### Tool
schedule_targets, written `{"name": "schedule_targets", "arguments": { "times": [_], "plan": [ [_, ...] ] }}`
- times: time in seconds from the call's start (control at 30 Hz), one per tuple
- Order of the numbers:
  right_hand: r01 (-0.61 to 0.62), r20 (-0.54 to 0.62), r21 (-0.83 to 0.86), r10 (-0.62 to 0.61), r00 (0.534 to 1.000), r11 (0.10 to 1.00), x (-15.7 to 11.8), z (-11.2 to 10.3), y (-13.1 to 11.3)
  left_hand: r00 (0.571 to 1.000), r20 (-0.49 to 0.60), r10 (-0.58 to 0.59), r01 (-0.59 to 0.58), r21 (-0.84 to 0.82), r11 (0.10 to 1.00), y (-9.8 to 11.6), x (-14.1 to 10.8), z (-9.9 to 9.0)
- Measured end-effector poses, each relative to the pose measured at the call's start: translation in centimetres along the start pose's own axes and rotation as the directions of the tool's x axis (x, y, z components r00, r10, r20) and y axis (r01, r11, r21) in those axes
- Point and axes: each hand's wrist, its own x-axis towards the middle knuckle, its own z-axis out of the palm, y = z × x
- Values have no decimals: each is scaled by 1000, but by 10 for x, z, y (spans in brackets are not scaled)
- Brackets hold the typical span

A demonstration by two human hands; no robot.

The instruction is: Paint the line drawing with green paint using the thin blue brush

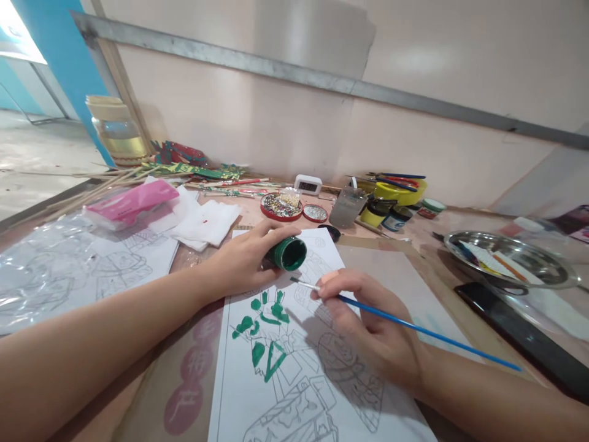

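L hand [251, 253] grips green paint jar [289, 253], fingers wrapped round its side; jar open & tilted, mouth twd R hand [368, 316] side, over top part of drawing sheet [294, 362]. Can't tell if jar touches sheet. R hand pinches blue paintbrush [391, 317] nr its metal collar, btwn thumb & fingers; bristles point L, just beside jar mouth, apart from it. Handle slants down to R, over the wrist.

Sheet has pencil line figs w/ green patches on L part, below jar. It lies on brown backing [197, 350] w/ maroon circles, atop the surface [435, 228].

L side: pink packet [133, 204] by white tissues [211, 222], clear plastic [41, 264] over more drawings. Back: lidded container [120, 138] w/ yellowish liquid, sticks, white digital timer [308, 184], red-rimmed bead dish [280, 209], smaller dish [315, 213] beside it, cloudy water cup [347, 207], yellow-paint jar [375, 213]. R side: metal bowl [543, 261] w/ items inside, black slab-like item [519, 334] nr it.
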Motion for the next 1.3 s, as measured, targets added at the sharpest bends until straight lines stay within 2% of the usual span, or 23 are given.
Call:
{"name": "schedule_targets", "arguments": {
  "times": [0.23, 0.77, 0.9, 1.0, 1.1, 1.17, 1.3],
  "plan": [
    [-160, -58, -108, 154, 986, 981, 9, 1, 21, 1000, 24, 19, -20, 25, 999, -2, 0, -1],
    [-176, 16, -149, 180, 983, 973, 13, 3, 19, 1000, 21, 21, -22, 36, 999, -2, 0, -1],
    [-117, -21, -53, 116, 993, 992, 7, -1, 14, 1000, 8, 13, -13, 25, 1000, -3, 0, 0],
    [-3, 112, 44, -2, 994, 999, 1, -4, 5, 1000, 3, 16, -16, 12, 1000, -2, -1, 1],
    [113, 229, 76, -128, 965, 991, -2, -3, -4, 1000, 5, -4, 4, 19, 1000, 0, 0, 1],
    [125, 272, 96, -147, 951, 987, -3, -1, -8, 1000, 14, -18, 17, 19, 1000, 2, 0, 1],
    [59, 281, 107, -87, 956, 992, -6, 4, -8, 1000, 26, -12, 13, -5, 1000, 3, 2, 1]
  ]
}}
